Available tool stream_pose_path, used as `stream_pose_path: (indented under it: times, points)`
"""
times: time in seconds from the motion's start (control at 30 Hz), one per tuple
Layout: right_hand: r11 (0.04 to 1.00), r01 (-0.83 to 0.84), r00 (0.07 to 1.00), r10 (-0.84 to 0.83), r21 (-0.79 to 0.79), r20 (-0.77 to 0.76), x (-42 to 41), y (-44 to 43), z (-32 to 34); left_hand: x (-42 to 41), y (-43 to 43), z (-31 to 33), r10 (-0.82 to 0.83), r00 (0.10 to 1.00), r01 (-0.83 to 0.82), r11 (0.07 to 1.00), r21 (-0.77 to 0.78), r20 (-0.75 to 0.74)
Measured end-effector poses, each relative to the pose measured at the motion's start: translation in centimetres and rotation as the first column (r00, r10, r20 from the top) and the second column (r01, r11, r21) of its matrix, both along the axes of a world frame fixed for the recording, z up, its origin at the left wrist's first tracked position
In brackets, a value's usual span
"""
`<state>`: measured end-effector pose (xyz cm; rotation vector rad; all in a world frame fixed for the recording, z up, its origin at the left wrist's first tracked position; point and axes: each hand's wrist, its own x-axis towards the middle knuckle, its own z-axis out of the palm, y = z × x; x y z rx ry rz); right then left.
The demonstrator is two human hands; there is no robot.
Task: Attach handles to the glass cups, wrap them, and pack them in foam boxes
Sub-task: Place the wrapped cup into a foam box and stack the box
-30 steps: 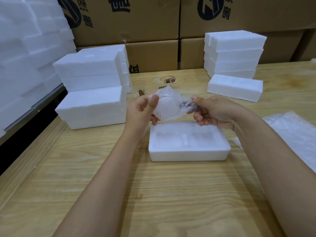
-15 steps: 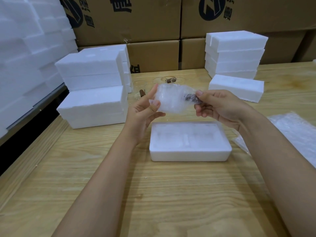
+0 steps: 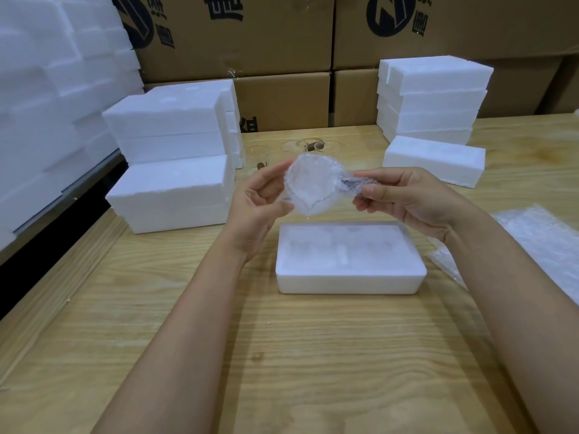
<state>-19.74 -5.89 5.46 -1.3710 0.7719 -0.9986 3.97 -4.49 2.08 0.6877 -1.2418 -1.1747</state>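
The left grip (image 3: 257, 198) curls its fingers and thumb round the round body of a cup wrapped in clear bubble film (image 3: 313, 186). The right grip (image 3: 404, 198) pinches the dark handle end (image 3: 351, 184) of that same bundle between thumb and fingers. Both hold it in the air at the centre of the frame, lying sideways with the handle pointing right.

Just below it on the wooden surface (image 3: 219, 339) an open white foam box (image 3: 347, 283) rests flat, its moulded hollows facing up. At the right edge lie sheets of bubble film (image 3: 542, 242). A stack of foam boxes (image 3: 172, 183) stands at the middle left, and another foam stack (image 3: 432, 98) at the upper right has a single foam box (image 3: 432, 158) in front of it. Between the stacks, behind the hands, bare glass cups (image 3: 257, 151) stand on the surface. Printed cardboard cartons (image 3: 282, 36) fill the top of the frame, with a wall of foam blocks (image 3: 47, 89) at the upper left.
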Motion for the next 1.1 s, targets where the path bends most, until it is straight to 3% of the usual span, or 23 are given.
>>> stream_pose_path:
  times: [0.17, 0.33, 0.7, 0.87, 1.1]
  points:
    - [1.0, -0.007, 0.997, 0.006, -0.018, -0.08, -0.6, 0.3, 1.1, 0.4, 0.2, 0.9, -0.081, 0.987, 0.087, 0.995, -0.04, 0.136]
    - [0.991, -0.131, 0.959, 0.137, 0.041, -0.249, -1.1, 1.0, 1.5, 1.3, 0.7, 1.5, -0.235, 0.938, 0.228, 0.972, 0.057, 0.255]
    - [0.97, -0.222, 0.863, 0.243, 0.099, -0.442, -0.8, 1.2, 0.8, 2.5, 1.3, 1.5, -0.256, 0.831, 0.221, 0.967, 0.129, 0.494]
    - [0.968, -0.217, 0.83, 0.249, 0.122, -0.499, -0.5, 1.2, 0.6, 2.5, 1.3, 1.1, -0.175, 0.791, 0.124, 0.984, 0.127, 0.586]
    - [0.972, -0.214, 0.743, 0.228, 0.1, -0.629, -0.3, 0.9, 0.3, 2.7, 1.0, 0.7, -0.214, 0.785, 0.141, 0.976, 0.168, 0.581]
